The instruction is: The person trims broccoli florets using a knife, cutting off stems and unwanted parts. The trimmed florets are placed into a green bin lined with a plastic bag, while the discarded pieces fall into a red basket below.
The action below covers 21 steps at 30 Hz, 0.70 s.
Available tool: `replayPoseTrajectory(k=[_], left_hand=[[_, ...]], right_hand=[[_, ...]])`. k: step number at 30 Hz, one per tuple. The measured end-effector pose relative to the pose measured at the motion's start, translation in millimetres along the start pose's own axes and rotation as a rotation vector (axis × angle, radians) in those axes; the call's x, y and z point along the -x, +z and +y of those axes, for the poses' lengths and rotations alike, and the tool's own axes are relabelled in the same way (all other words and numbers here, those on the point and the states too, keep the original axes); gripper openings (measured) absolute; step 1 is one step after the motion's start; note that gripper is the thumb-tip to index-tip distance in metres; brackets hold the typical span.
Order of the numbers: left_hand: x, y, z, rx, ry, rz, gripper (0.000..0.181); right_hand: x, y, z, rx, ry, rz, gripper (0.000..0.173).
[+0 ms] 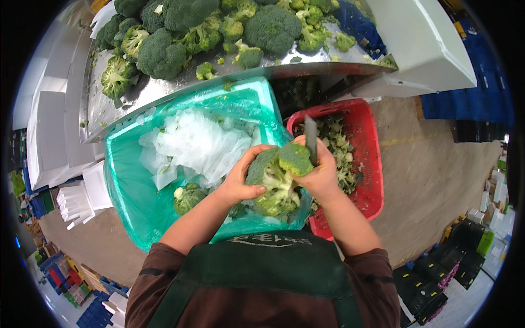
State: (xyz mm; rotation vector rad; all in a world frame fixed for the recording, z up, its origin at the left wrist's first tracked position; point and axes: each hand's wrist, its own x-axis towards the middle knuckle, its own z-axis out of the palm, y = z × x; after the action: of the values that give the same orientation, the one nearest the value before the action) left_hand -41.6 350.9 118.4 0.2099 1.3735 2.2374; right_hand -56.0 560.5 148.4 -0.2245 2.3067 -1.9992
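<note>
A broccoli head [275, 184] is held up with its pale, branching stems facing me. My left hand [242, 180] grips it from the left, thumb across the stems. In my right hand [322, 172] is a knife [311, 139], its blade pointing up and away from me; the handle is hidden in the fist. The right thumb also presses on a floret [296, 159] at the head's upper right. Below the hands stands a box lined with green plastic film [131, 197]. Inside it lie crumpled white translucent sheeting [201, 143] and another broccoli head [189, 199].
A metal worktable [151, 90] bearing many broccoli heads [162, 53] runs along the far side. To the right, a red crate [367, 164] contains leaf and stem trimmings [342, 160]. White boxes [422, 45] flank the table. Dark crates [439, 262] stand on the floor at lower right.
</note>
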Motion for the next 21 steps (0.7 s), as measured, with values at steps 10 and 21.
replayPoseTrajectory(k=[10,21], left_hand=[[-1,3,6,-0.116,-0.014,-0.003,0.087],[-7,11,38,0.396,0.209,0.348,0.096]], right_hand=[[-16,-10,-17,0.201,0.017,-0.250,0.042],[-212,-273,-140,0.024,-0.269,0.940,0.032]])
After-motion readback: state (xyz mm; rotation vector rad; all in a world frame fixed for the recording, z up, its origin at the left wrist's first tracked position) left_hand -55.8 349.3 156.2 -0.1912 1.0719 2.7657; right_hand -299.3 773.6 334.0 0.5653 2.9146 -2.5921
